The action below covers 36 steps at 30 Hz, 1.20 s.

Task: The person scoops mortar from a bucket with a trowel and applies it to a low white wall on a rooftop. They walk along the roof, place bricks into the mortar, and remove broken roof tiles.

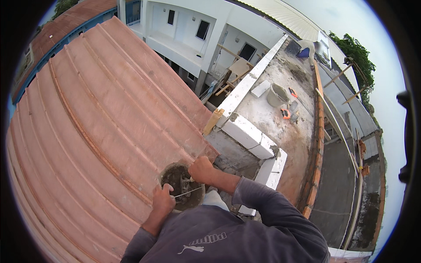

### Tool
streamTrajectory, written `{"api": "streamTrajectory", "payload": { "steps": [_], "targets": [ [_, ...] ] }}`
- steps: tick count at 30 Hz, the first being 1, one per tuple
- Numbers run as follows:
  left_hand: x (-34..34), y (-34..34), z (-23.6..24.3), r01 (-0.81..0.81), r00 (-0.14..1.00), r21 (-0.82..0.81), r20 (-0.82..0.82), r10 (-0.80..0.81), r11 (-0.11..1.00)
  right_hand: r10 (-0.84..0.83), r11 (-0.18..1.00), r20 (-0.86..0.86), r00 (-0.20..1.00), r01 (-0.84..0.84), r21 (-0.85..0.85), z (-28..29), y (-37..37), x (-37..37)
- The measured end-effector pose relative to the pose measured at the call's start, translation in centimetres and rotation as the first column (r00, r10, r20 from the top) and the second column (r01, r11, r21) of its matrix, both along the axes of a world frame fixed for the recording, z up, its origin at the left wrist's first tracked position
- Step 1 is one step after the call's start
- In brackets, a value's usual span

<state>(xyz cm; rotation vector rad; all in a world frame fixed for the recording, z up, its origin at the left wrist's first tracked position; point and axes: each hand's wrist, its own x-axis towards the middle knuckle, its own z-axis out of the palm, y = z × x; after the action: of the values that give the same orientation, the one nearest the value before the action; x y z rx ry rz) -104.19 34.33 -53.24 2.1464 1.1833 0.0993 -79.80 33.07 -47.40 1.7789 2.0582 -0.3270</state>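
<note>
A round bucket (pixel 197 198) of wet grey mortar (pixel 173 179) stands close in front of me, at the lower edge of the reddish metal roof. My left hand (pixel 163 202) is closed at the bucket's near left rim, beside one end of its thin wire handle (pixel 189 192). Over the far right side of the bucket, my right hand (pixel 202 170) makes a fist around what looks like a trowel's grip. The tool's lower part dips toward the mortar and is mostly hidden.
Ribbed roof sheeting (pixel 101 118) slopes away on the left. To the right runs a low wall of white blocks (pixel 249 136). Beyond it are another bucket (pixel 277 95), an orange-handled saw (pixel 286 114), a loose block (pixel 261 89), a brick course (pixel 315 175) and a crouching person (pixel 308 47).
</note>
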Motion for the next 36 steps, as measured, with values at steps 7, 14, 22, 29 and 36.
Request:
{"api": "streamTrajectory", "payload": {
  "steps": [7,14,22,29,36],
  "targets": [
    [0.6,0.9,-1.4,-0.088,0.996,-0.038,-0.018,0.088,0.995,-0.301,0.913,-0.301,0.905,0.365,0.185,8.1,-9.1,5.0],
    [1.8,2.0,-3.1,-0.249,0.968,-0.133,-0.034,0.247,0.959,-0.654,0.658,-0.640,0.402,0.719,-0.222,-0.1,-17.5,15.1],
    [2.9,0.6,-5.4,-0.463,0.847,0.104,-0.241,0.474,0.880,-0.859,0.414,-0.395,0.326,0.896,-0.159,-22.4,-15.2,27.8],
    [3.9,-2.2,-3.7,-0.739,0.664,-0.095,-0.269,0.698,0.667,-0.830,0.478,-0.446,0.335,0.839,-0.259,-33.4,-6.1,32.5],
    [2.8,-3.9,-4.9,-0.827,0.557,-0.128,-0.314,0.769,0.547,-0.761,0.310,-0.635,0.136,0.935,-0.171,-35.0,-3.7,30.8]
  ]
}}
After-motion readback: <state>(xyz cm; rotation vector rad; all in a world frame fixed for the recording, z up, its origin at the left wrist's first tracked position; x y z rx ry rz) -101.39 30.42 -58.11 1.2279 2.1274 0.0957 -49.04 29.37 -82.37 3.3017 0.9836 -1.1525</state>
